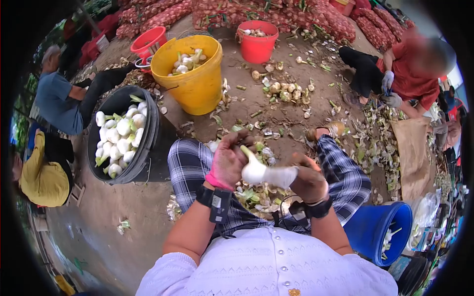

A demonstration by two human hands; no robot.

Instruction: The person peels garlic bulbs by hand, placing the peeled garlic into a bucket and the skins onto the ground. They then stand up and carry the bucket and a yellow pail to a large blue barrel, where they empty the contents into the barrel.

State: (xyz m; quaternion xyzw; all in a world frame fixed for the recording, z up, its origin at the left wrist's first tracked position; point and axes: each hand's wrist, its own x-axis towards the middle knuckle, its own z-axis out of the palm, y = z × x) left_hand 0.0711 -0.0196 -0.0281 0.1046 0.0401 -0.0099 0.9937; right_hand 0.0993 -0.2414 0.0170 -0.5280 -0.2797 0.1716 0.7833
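A single garlic bulb (254, 171) is up between the hands, over the lap. Its long axis runs aslant: the stem points up and left, away from the wearer, and the rounded end faces down and right. The bulb is white, smooth and plump, its stem pale green toward the tip. The left hand (228, 163), in a pink-cuffed glove, is curled beside the stem; whether its fingers grip is not clear. The right hand (309, 181) is bent close by, a blurred white shape (281, 176) joining it to the bulb; its grip cannot be told either. Peelings (252, 195) lie on the ground between the knees.

Round about stand one black bucket (157, 140) full of bulbs, one yellow bucket (192, 93) partly filled, two red buckets (256, 53) farther off, and one tilted blue bucket (363, 229). Three people sit nearest: one in blue (60, 103), one in yellow (47, 175), one in red (414, 74).
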